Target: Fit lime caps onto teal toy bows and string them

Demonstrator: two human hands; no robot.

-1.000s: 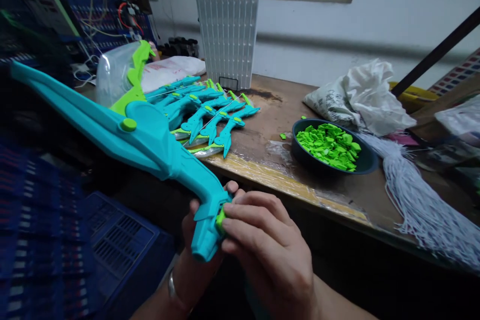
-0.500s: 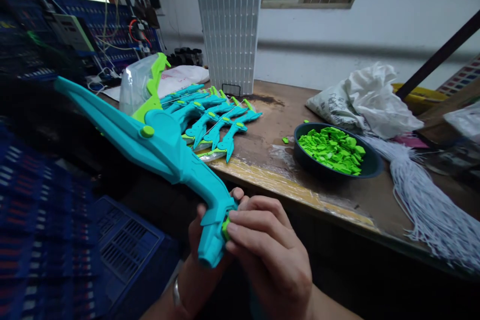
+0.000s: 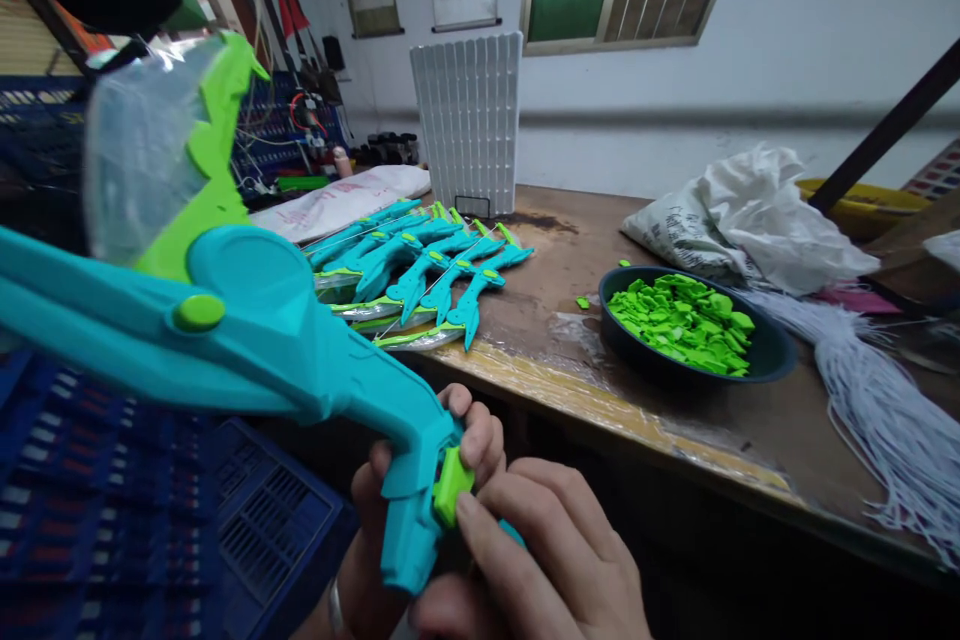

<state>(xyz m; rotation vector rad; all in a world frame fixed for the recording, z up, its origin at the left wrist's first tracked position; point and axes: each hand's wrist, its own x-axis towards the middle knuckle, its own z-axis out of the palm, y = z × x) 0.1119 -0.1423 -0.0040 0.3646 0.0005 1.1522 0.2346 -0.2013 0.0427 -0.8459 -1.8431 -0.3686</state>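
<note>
Left of the dark bowl (image 3: 766, 362) and nearer me than the table (image 3: 585, 245) edge, the teal toy bow (image 3: 285, 340) sits in my left hand (image 3: 366, 510), which is wrapped round its grip, while my right hand (image 3: 540, 560) pinches a small green clip (image 3: 452, 486) against the grip's side. By my reckoning the clip is only part seated, standing proud of the teal plastic, so pressing it flush is what remains. Farther left of the bowl lies a fan of teal bows (image 3: 427, 270), loose green pieces (image 3: 682, 320) heap inside it, and white cords (image 3: 885, 410) trail to its right
</note>
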